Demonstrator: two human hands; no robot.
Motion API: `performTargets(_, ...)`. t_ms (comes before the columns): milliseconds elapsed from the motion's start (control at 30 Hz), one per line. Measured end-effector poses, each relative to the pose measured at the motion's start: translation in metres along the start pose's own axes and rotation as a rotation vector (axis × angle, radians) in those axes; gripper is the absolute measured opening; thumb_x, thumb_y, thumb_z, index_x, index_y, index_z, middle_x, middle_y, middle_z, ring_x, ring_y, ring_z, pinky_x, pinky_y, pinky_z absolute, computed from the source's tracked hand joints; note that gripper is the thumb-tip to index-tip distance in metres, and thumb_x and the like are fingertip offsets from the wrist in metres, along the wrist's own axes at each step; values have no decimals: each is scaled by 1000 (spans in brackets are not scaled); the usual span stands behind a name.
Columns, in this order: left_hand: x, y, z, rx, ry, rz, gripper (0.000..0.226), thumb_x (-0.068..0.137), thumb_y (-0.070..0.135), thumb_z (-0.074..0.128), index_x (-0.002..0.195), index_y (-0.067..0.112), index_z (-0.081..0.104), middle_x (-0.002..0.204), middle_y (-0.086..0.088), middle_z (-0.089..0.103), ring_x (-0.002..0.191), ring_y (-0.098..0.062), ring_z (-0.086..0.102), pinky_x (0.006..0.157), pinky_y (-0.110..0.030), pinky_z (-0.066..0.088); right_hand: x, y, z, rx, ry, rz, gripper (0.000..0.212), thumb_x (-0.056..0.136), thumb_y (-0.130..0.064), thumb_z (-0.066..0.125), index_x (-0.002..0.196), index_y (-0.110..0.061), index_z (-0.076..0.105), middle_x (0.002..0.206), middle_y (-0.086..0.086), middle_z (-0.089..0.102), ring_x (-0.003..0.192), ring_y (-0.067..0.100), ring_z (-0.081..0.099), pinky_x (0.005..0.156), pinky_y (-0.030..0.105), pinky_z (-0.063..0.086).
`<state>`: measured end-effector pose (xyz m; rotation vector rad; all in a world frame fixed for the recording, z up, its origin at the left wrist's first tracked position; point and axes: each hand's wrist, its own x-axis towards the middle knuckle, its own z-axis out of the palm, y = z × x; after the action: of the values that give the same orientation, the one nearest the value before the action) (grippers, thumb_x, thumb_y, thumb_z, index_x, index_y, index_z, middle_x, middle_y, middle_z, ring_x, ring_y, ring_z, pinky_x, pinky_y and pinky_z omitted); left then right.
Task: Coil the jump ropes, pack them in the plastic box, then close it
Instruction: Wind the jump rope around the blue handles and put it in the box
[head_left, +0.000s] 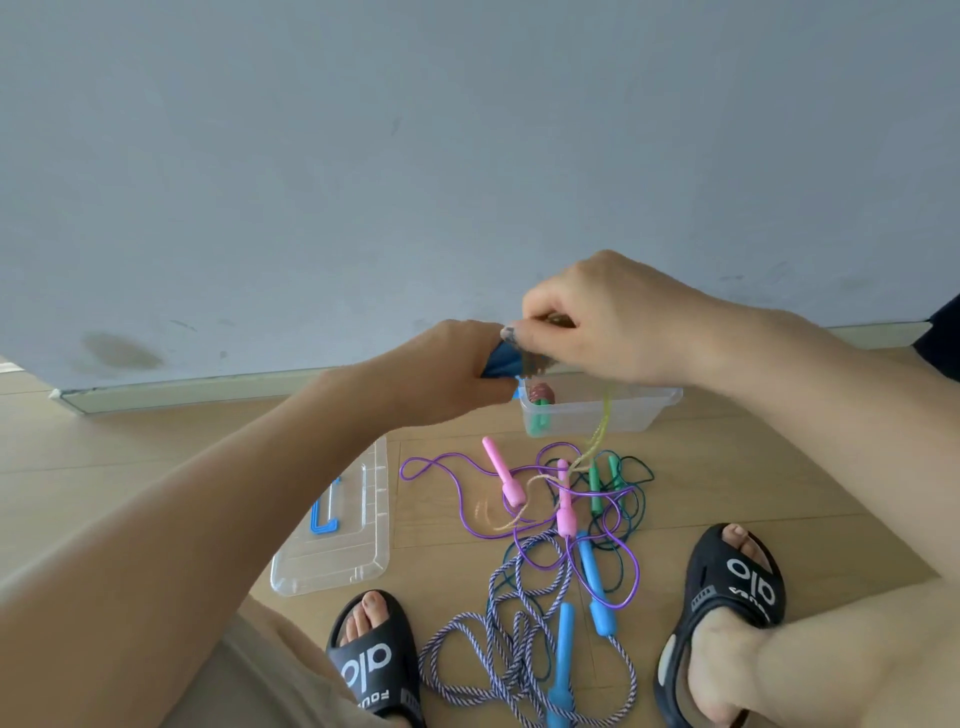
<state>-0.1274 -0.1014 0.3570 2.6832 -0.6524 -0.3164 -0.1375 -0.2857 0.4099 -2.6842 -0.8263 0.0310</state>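
Note:
My left hand (452, 371) grips the dark blue handles (500, 359) of a jump rope, held above the clear plastic box (652, 410). My right hand (608, 317) pinches that rope's yellowish cord (602, 423) at the handles; the cord hangs down onto the floor. One coiled rope with green handles (540, 405) lies inside the box. On the floor lie a purple rope with pink handles (503, 473), a dark rope with green handles (596, 486) and a striped rope with light blue handles (563, 649), tangled together. The clear lid (343, 525) lies flat to the left.
A grey wall and its skirting (208, 389) run just behind the box. My two feet in black sandals (730, 587) rest on the wooden floor on either side of the striped rope.

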Motion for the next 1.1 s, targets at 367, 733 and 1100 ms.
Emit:
performTargets(367,-26,34,-3,-114,-77,166,22,87,29,68,78,16,52,57,6,47,50,-7,44,47,-16,34,10,24,21,550,-134,224,54,95,-51,57,59,-19,33,56,-1,29,51,14,24,47,26,21)
performTargets(733,-17,-3,-30,-680,-71,-10,36,93,28,52,103,-7,55,83,-30,57,66,-23,49,68,-38,41,4,6,52,966,-183,549,43,100,-36,37,59,-22,34,49,-6,24,48,14,14,42,22,12)
performTargets(1100,-4,-17,-18,-127,-34,-81,19,100,30,49,89,14,51,72,5,69,47,-6,58,50,-21,47,-3,-4,35,230,-65,262,38,92,-34,50,78,0,62,73,17,64,58,20,45,57,37,43)
